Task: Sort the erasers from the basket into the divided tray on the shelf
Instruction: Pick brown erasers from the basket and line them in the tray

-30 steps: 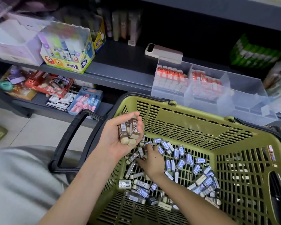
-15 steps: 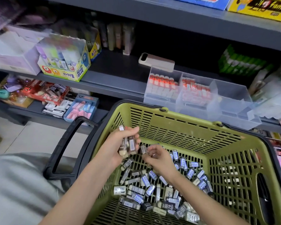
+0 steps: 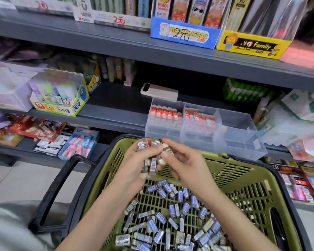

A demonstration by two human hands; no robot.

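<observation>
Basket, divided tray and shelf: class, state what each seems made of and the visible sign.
The basket looks like matt olive-green moulded plastic: slotted walls, one-piece rim. The divided tray is clear, glossy plastic: the erasers show through its walls. The shelf is probably grey painted metal, thin and smooth-edged, though the look leaves that open.

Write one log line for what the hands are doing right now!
left hand: grips eraser bunch | right hand: pinches one in bunch | basket: many erasers loose | tray: not reached
</observation>
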